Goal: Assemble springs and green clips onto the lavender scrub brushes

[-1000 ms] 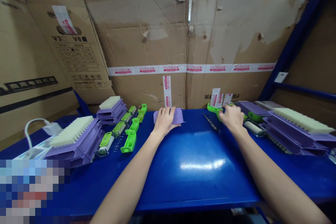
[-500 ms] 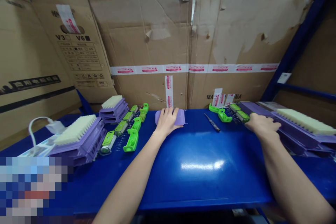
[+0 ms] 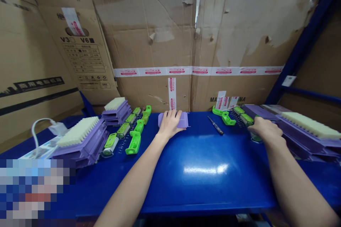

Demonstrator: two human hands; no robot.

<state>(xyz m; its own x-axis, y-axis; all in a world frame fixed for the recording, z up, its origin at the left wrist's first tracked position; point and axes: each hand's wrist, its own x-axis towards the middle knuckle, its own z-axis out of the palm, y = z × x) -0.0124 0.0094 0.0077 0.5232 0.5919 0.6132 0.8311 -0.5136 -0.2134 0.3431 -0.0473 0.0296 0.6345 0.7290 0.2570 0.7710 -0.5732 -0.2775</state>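
Near the back of the blue tabletop, my left hand lies over a flat purple plastic piece, its fingers on the far edge and its thumb along the near one. My right hand is closed around a small green-and-clear plastic case, mostly hidden under the fingers. Just left of it are similar green cases, small springs and green brackets. A screwdriver rests between my two hands.
Purple housings with cream ridged sponge pads are stacked at left, with more purple housings at right. Green brackets, cases and springs line the left side. Cardboard sheets wall the back. A white charger with cable sits at far left.
My right hand has shifted slightly, and the clear lower part of the case now shows beneath it. My left hand stays on the purple piece. The view has moved slightly.
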